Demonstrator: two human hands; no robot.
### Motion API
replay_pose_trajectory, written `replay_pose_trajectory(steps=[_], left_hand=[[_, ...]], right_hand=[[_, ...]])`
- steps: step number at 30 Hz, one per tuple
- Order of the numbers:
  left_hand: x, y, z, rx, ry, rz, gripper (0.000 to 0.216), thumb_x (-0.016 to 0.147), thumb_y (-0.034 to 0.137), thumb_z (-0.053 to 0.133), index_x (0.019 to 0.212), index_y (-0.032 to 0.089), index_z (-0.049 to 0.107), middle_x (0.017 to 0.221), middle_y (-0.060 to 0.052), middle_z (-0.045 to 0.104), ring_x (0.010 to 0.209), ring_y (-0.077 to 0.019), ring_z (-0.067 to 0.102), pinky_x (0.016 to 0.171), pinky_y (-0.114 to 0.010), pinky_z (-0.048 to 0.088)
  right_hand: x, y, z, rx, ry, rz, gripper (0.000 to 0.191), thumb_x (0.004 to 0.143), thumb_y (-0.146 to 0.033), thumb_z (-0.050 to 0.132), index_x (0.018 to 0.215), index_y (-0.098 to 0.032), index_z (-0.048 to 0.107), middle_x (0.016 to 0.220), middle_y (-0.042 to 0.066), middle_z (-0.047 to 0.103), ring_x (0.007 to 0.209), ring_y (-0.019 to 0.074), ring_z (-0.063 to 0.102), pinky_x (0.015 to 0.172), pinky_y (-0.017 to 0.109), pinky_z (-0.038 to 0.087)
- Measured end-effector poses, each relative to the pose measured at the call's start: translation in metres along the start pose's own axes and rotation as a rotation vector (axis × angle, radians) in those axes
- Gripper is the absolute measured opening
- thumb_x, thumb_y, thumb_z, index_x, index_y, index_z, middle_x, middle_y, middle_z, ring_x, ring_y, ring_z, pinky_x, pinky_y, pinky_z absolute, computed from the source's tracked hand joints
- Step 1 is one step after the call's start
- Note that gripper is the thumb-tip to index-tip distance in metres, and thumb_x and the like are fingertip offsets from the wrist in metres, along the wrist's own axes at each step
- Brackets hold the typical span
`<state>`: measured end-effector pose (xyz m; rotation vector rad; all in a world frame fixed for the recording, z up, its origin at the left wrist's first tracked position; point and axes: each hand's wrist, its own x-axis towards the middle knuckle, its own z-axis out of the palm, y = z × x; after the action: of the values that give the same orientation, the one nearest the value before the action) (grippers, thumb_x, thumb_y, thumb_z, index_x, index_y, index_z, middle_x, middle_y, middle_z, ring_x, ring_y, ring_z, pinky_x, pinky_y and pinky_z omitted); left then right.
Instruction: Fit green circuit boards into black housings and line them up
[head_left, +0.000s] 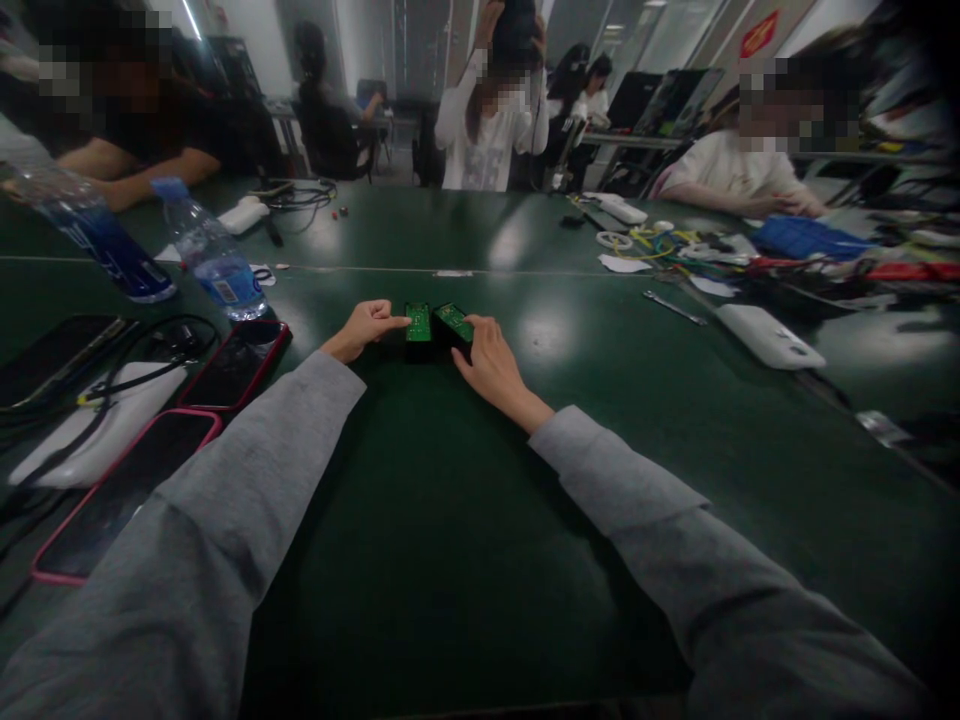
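Note:
Two small black blocks with green circuit boards on top stand side by side on the dark green table (450, 520). My left hand (364, 328) is curled, its forefinger stretched out and touching the left board (418, 322). My right hand (489, 365) rests against the right board (453, 322), thumb and fingers closed round its near end. Both arms wear grey sleeves.
Two water bottles (214, 262) stand at the left, beside phones in pink cases (236, 368) and black cables. A white device (766, 336), a metal tool (673, 308) and a heap of coloured wires (675, 245) lie at the right. Other people sit and stand across the table.

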<state>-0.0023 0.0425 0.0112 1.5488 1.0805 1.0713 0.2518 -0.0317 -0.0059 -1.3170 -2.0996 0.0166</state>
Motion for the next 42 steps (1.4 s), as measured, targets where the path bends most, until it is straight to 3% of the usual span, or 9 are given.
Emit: replay_pose_trajectory(steps=[13, 21, 28, 42], left_hand=[[0.0004, -0.0014, -0.0022, -0.064, -0.057, 0.004, 0.057, 0.068, 0.035, 0.087, 0.060, 0.024, 0.031, 0.054, 0.009, 0.032, 0.046, -0.0061, 0.031, 0.044, -0.026, 0.020], [-0.0035, 0.0048, 0.0009, -0.041, -0.035, -0.005, 0.056, 0.070, 0.035, 0.086, 0.059, 0.023, 0.032, 0.054, 0.009, 0.031, 0.047, -0.0062, 0.028, 0.047, -0.025, 0.019], [-0.0034, 0.0043, 0.0005, -0.037, -0.045, -0.010, 0.058, 0.066, 0.041, 0.087, 0.059, 0.022, 0.032, 0.053, 0.010, 0.033, 0.047, -0.0052, 0.029, 0.047, -0.023, 0.020], [0.0002, -0.0015, -0.0015, -0.018, -0.068, -0.013, 0.058, 0.068, 0.042, 0.087, 0.059, 0.022, 0.032, 0.054, 0.010, 0.033, 0.047, -0.0049, 0.029, 0.047, -0.024, 0.019]], right_hand=[[-0.0003, -0.0007, 0.0009, -0.049, 0.028, -0.022, 0.050, 0.093, -0.027, 0.051, 0.140, -0.016, 0.038, 0.123, 0.019, 0.049, 0.116, 0.0384, 0.053, 0.098, 0.062, 0.053], [0.0011, -0.0043, -0.0012, -0.131, 0.020, -0.011, 0.040, 0.094, -0.028, 0.051, 0.132, -0.015, 0.046, 0.120, 0.019, 0.053, 0.111, 0.0372, 0.053, 0.089, 0.056, 0.055], [0.0013, -0.0035, -0.0012, -0.162, -0.004, -0.019, 0.038, 0.097, -0.029, 0.048, 0.129, -0.009, 0.050, 0.121, 0.021, 0.054, 0.111, 0.0356, 0.054, 0.091, 0.054, 0.055], [-0.0001, -0.0033, 0.0000, -0.137, -0.005, -0.027, 0.041, 0.097, -0.029, 0.045, 0.132, -0.008, 0.049, 0.123, 0.023, 0.053, 0.115, 0.0372, 0.053, 0.094, 0.057, 0.054]])
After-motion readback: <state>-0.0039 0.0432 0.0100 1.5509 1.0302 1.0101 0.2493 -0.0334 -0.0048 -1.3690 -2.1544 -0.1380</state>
